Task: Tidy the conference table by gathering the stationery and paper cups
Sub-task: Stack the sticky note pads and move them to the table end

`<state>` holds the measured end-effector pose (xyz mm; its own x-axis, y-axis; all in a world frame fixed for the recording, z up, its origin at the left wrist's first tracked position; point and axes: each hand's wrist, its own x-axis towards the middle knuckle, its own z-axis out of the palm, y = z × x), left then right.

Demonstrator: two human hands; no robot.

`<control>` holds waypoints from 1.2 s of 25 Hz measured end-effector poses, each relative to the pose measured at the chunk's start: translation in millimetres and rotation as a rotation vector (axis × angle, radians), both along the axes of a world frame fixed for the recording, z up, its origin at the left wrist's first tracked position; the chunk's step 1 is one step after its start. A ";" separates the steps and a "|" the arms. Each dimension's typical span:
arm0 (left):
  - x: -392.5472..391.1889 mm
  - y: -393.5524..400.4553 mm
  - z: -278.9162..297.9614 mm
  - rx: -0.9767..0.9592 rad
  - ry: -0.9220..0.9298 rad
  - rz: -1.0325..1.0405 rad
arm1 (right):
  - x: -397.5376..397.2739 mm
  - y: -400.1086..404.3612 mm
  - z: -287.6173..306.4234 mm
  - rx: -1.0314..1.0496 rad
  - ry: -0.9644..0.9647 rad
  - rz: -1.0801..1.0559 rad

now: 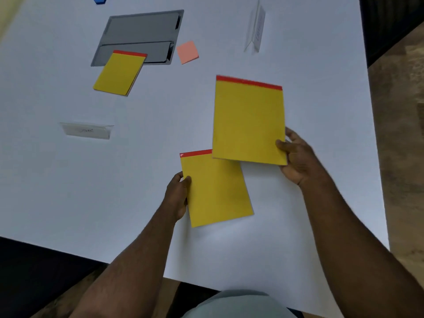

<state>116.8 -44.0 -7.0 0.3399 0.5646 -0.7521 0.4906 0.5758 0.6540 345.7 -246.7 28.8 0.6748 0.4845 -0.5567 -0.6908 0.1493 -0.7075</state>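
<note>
- Right hand [296, 154]: fingers clamped on the lower right corner of a yellow notepad [249, 120], overlapping the pad below.
- Left hand [177, 196]: fingers clamped on the left edge of a second yellow notepad [218, 193].
- A third yellow notepad [119, 74] lies well apart on the white desk [68, 180], overlapping a grey tray [142, 31], a pink sticky pad [187, 52] just beside.

Three yellow notepads with red top bindings show on the white bench [68, 191]. The nearest notepad [218, 191] sits low at centre, gripped at its left edge by the left hand [176, 196]; the larger-looking pad [249, 120], at its 1 o'clock, overlaps its top right corner and is pinched at its lower right by the right hand [296, 157]. The third pad [119, 73] lies flat at 10 o'clock, its top on a grey tray [142, 28], with a pink sticky-note block [187, 52] at its 2 o'clock.
</note>
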 end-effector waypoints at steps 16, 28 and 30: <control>-15.5 18.2 -10.1 -0.054 -0.046 0.131 | -117.0 34.1 -44.6 -0.710 -0.267 0.635; -8.4 111.3 -11.8 0.010 -0.090 -0.019 | -109.2 118.2 -41.4 -0.394 0.010 0.391; 1.9 133.0 -12.1 0.112 -0.032 -0.082 | -98.5 133.0 -46.6 -0.339 0.004 0.335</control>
